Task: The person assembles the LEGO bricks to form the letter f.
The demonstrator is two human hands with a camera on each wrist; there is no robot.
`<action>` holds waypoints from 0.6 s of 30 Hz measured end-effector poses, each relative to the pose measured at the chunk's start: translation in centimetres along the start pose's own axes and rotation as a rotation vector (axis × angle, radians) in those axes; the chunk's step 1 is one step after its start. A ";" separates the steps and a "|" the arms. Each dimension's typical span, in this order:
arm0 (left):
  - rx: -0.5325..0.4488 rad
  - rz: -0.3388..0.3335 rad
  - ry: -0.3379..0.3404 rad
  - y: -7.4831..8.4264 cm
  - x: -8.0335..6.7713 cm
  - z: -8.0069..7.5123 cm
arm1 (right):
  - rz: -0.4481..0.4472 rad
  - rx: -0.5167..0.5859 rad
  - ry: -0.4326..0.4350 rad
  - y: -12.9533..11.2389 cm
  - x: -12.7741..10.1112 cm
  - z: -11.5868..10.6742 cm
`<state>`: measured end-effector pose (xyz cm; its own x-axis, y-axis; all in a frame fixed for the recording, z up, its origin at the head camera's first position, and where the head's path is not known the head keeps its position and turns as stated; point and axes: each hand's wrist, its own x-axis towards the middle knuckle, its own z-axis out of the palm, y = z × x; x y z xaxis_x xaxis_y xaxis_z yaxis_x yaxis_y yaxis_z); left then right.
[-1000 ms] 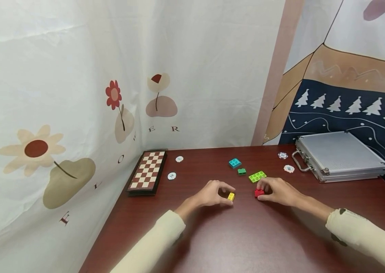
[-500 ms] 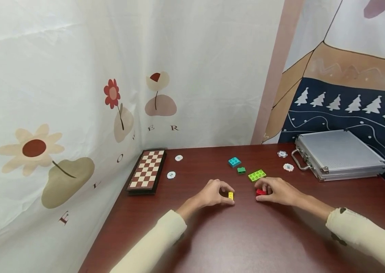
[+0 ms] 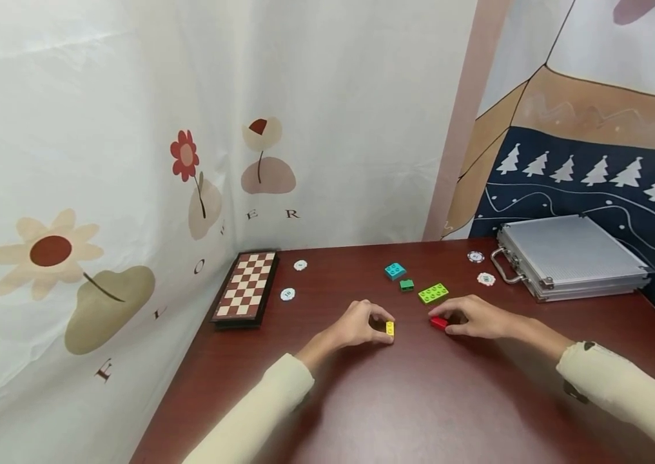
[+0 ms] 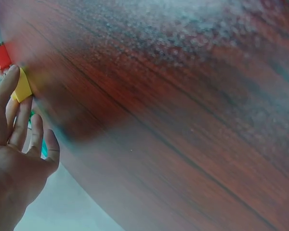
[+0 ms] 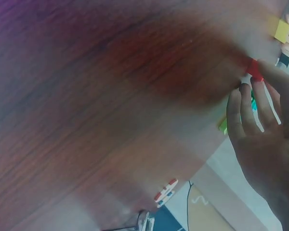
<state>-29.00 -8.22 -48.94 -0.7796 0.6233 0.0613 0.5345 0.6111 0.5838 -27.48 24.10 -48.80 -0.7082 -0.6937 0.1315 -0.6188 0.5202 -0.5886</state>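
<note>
Two hands rest on a dark red-brown wooden table [image 3: 420,399], seen from a camera worn on the person's head. Printed fabric with flowers hangs along the left side and back, and a dark blue cloth with white trees hangs at the right.

Largest on the table is a closed silver metal case [image 3: 571,256] at the far right, its handle facing left. At the far left, against the fabric, lies a folded checkerboard [image 3: 248,288]. Two white poker chips [image 3: 287,294] lie just right of the board, and two more [image 3: 485,278] lie near the case handle.

Between the two sets of chips sits a cluster of toy bricks: a flat lime green brick [image 3: 433,293], a teal brick [image 3: 395,270] behind it, and a small dark green brick [image 3: 407,285] between those two.

Nearer the person, the left hand [image 3: 356,327] has its fingers curled and pinches a small yellow brick [image 3: 389,328] between thumb and fingertips, the brick resting on the table. The right hand [image 3: 475,318], also curled, pinches a small red brick [image 3: 438,323] at its fingertips, low on the table. Both small bricks lie near each other without touching, in front of the lime green brick. Cream sleeves cover both forearms.
</note>
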 end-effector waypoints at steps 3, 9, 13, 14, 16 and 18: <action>0.002 0.008 0.002 -0.1 0.0 0.1 | 0.023 -0.013 0.021 -0.1 0.3 0.3; 0.018 -0.006 0.013 0.1 0.0 0.0 | 0.050 -0.054 0.083 -0.4 0.9 0.8; -0.020 -0.044 0.033 0.2 -0.1 0.2 | 0.086 -0.068 0.103 -0.6 1.1 1.2; -0.029 -0.052 0.039 0.2 -0.2 0.3 | 0.082 -0.073 0.108 -0.6 1.1 1.2; -0.039 -0.068 0.047 0.2 -0.2 0.4 | 0.085 -0.075 0.115 -0.6 1.2 1.3; -0.051 -0.081 0.059 0.2 -0.3 0.4 | 0.080 -0.073 0.122 -0.6 1.2 1.3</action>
<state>-28.52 -8.03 -49.16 -0.8382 0.5421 0.0587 0.4527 0.6318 0.6292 -27.49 22.26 -49.33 -0.7894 -0.5852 0.1856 -0.5790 0.6092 -0.5419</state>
